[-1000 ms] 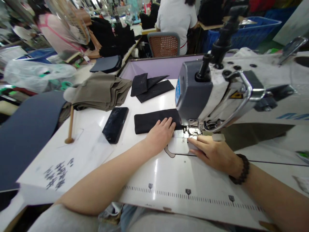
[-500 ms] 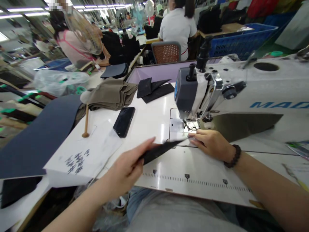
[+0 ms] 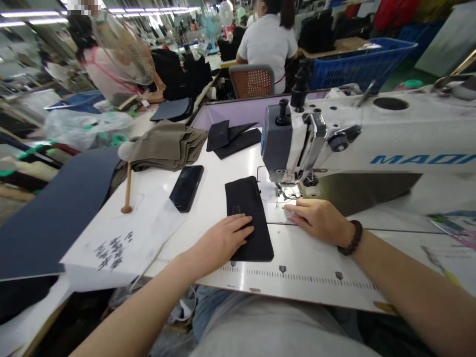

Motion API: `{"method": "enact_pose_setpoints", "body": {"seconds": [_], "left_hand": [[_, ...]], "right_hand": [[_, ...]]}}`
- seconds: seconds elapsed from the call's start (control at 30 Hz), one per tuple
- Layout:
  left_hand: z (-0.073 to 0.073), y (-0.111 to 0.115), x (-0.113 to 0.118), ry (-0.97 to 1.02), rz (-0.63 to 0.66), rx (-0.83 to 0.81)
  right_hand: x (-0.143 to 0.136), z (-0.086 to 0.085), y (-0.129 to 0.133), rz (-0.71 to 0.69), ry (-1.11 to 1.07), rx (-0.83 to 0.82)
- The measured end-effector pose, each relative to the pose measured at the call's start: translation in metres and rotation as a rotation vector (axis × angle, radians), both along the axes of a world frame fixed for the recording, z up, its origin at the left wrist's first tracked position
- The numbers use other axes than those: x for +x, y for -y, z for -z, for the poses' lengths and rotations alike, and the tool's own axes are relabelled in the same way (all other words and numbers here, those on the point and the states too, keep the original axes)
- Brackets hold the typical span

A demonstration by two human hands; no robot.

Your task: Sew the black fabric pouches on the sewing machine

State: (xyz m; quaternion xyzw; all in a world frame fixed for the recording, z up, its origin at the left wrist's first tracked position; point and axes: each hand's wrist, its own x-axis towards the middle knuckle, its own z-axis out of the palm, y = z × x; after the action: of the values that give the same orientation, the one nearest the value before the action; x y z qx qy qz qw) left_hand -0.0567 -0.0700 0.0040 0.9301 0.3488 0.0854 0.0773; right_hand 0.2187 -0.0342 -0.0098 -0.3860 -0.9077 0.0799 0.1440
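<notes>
A black fabric piece (image 3: 256, 218) lies flat on the white sewing table (image 3: 213, 191), left of the machine's needle area. My left hand (image 3: 226, 238) rests on its left part, fingers spread and flat. Beside the lit presser foot (image 3: 288, 192) of the sewing machine (image 3: 420, 129), my right hand (image 3: 322, 220) touches the machine bed with its fingertips; whether anything small is under them cannot be made out. A dark bracelet (image 3: 351, 238) is on the right wrist.
Behind the hands lie a phone (image 3: 187, 188), folded brown fabric (image 3: 167, 146) and black strips (image 3: 232, 139). A wooden-handled tool (image 3: 128, 188) stands on paper with writing (image 3: 111, 248). Two people sit beyond, near a blue basket (image 3: 357, 67).
The black piece was lifted and tilted in my left hand; now it lies flat with that hand spread on top. My right hand has barely moved. The view has shifted slightly.
</notes>
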Motion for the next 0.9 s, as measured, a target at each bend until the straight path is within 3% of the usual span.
{"method": "enact_pose_setpoints", "body": {"seconds": [0.1, 0.37, 0.67, 0.9], "left_hand": [[0.001, -0.006, 0.018, -0.097, 0.032, 0.056], [0.002, -0.050, 0.051, -0.086, 0.007, 0.057], [-0.017, -0.066, 0.050, -0.136, 0.006, -0.174], [-0.027, -0.071, 0.040, -0.164, 0.071, -0.280]], "right_hand": [[0.001, -0.001, 0.001, -0.023, -0.005, 0.007], [0.003, -0.002, 0.003, -0.064, 0.006, 0.006], [0.008, -0.006, 0.001, -0.089, -0.055, -0.041], [0.004, -0.007, 0.004, -0.151, -0.022, 0.029]]}}
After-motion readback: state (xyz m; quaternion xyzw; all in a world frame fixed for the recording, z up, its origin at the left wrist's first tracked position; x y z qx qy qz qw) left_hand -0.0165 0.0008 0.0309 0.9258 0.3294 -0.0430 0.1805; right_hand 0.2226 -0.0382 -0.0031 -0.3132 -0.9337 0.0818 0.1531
